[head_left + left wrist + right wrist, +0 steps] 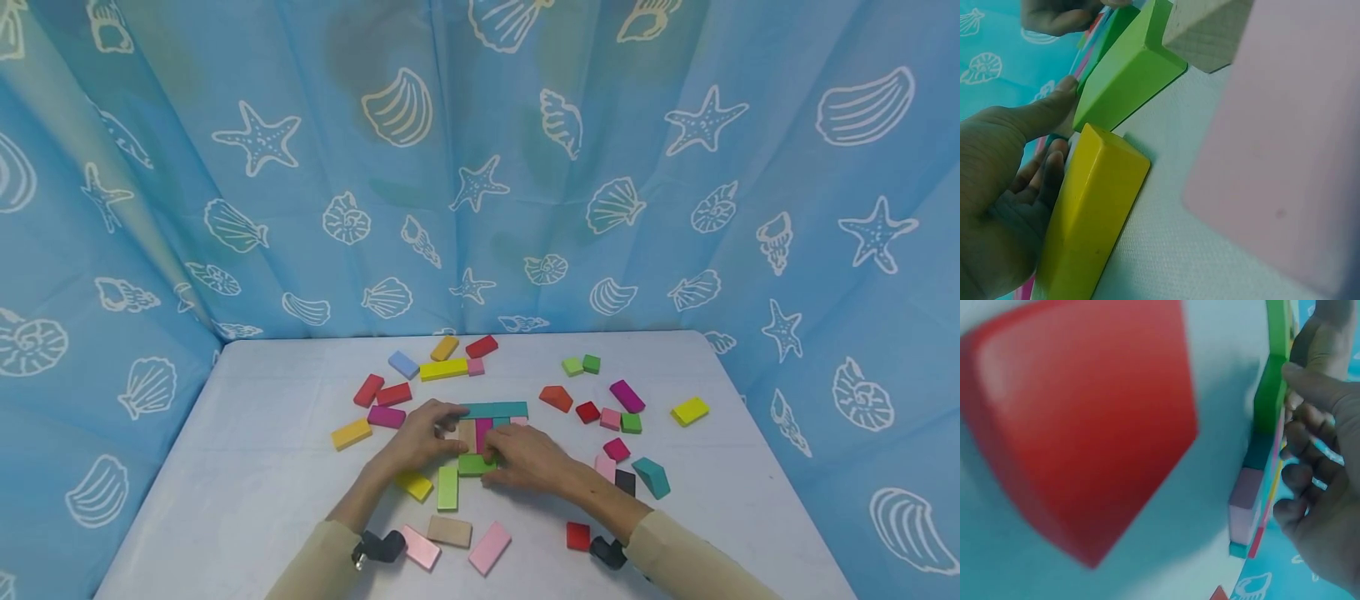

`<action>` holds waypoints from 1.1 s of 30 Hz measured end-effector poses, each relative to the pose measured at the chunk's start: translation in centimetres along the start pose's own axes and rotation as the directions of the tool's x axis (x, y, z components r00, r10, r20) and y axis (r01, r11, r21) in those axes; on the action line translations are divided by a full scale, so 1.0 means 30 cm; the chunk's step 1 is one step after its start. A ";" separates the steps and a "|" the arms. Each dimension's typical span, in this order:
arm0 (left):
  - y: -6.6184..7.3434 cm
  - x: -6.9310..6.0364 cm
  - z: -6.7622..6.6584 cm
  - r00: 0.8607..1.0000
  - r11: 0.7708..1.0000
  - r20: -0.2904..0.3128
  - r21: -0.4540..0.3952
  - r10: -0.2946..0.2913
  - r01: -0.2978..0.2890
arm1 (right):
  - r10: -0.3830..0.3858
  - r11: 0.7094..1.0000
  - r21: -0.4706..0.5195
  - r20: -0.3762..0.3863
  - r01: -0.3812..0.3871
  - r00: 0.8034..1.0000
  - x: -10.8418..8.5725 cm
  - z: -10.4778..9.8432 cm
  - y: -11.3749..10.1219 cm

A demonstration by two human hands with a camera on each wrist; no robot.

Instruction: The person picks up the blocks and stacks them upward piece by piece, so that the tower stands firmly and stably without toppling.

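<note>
In the head view my left hand [422,435] is at the left side of a flat block group, thumb beside a wooden block [467,433], forefinger by the long teal row [495,410]. My right hand [531,460] reaches over the group's right side, thumb and forefinger around the right end of a green block [472,466]. A magenta block [483,435] lies between the hands. In the left wrist view the left thumb stretches toward the group, the hand [1004,187] beside a yellow block [1094,212]. The right wrist view shows the right hand's [1329,450] thumb against the green block [1267,400].
A light green block [447,488] lies just in front of the group. Nearer are a wooden block [450,531] and pink blocks [491,548]. A red block [578,536] is by the right wrist. Loose blocks lie left, right and behind; a shell-patterned curtain [480,233] surrounds the table.
</note>
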State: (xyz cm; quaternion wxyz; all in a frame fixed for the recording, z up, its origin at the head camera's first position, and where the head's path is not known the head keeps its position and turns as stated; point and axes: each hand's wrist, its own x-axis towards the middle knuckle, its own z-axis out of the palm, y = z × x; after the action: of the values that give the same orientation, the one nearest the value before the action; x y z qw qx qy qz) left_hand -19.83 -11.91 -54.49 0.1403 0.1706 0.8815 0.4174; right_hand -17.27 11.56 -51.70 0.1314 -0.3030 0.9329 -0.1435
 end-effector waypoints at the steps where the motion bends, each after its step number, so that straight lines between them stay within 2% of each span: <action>1: 0.000 0.000 0.000 1.000 1.000 0.001 -0.002 0.001 -0.001 | -0.017 0.999 0.032 0.010 0.017 1.000 0.000 -0.003 -0.005; 6: -0.002 0.001 -0.002 1.000 1.000 -0.003 -0.002 -0.007 0.007 | -0.132 0.976 0.182 0.075 0.116 0.988 0.008 -0.008 -0.033; 12: -0.002 0.004 0.001 1.000 1.000 -0.002 -0.005 -0.012 0.012 | -0.242 0.952 0.220 0.104 0.215 0.965 0.031 0.012 -0.063; 15: -0.002 0.005 0.002 1.000 1.000 0.001 -0.010 -0.025 0.025 | -0.268 0.947 0.213 0.110 0.241 0.957 0.041 0.016 -0.076; 19: -0.002 0.004 0.003 0.999 0.999 0.006 -0.012 -0.037 0.037 | -0.264 0.951 0.196 0.125 0.238 0.956 0.053 0.023 -0.085; 24: -0.005 0.002 0.000 1.000 1.000 0.006 -0.013 -0.025 0.025 | -0.265 0.957 0.158 0.143 0.242 0.954 0.068 0.039 -0.088; 33: -0.004 0.010 -0.001 1.000 1.000 0.007 -0.014 -0.023 0.023 | -0.339 0.941 0.065 0.130 0.333 0.932 0.077 0.037 -0.092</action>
State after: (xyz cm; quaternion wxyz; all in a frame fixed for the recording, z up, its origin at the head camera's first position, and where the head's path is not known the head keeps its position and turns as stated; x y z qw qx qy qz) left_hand -20.13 -11.88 -54.61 0.1494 0.1612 0.8798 0.4214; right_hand -17.23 7.81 -52.13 0.1759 -0.4643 0.8528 -0.1620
